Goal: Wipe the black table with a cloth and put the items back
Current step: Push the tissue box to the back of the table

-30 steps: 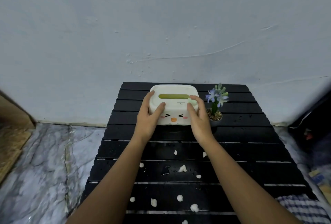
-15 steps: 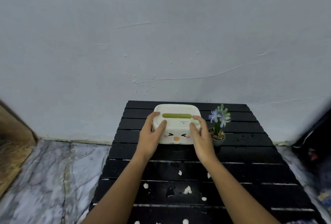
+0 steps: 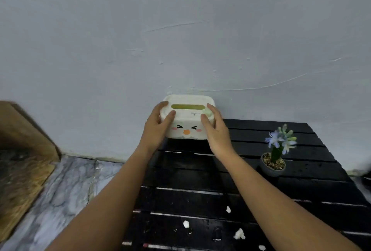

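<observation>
Since half a second earlier the tissue box [image 3: 187, 119] had been carried from the middle of the far slats, just beside the plant, over toward the far left corner of the table [image 3: 309, 186], and the flower pot [image 3: 273, 164] now stood well apart from it, to the right.

The wall [image 3: 180, 30], pale and scratched, filled the upper part of the view, and a marbled floor [image 3: 66, 196] showed to the left of the table. The black slatted table ran from the wall toward the person. The box, cream with a green slot on top and a small cartoon face on its near side, sat between the two hands at the far left corner; whether it rested on the slats or was held just above them could not be told. The left hand [image 3: 158, 128] clasped its left end, thumb over the top and fingers curled round the side. The right hand [image 3: 215, 130] gripped the right end the same way. The pot with its pale blue flowers stood upright near the right edge. Small white scraps [image 3: 239, 234] lay scattered on the near slats.
</observation>
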